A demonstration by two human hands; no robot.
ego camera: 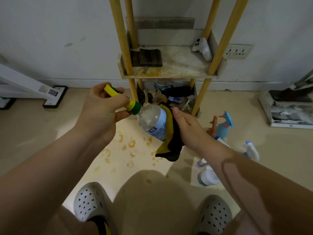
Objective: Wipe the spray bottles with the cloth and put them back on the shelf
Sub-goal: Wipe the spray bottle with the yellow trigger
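Observation:
My left hand [103,107] grips the yellow-and-green spray head of a clear bottle with a blue label [152,121], holding it tilted in the air in front of the shelf [169,75]. My right hand [188,128] holds a black-and-yellow cloth [171,141] wrapped against the bottle's lower side. More spray bottles stand or lie on the floor to the right: a blue one [223,126], a white one with a blue trigger [252,150], and a white one [207,177] under my right forearm.
The shelf's middle tier holds dark wooden blocks [149,57] and a white game controller [202,47]. Its bottom tier is full of clutter [169,95]. A white stand base [55,96] sits left, papers [291,114] right. Stains mark the floor. My feet in white clogs [89,200] are below.

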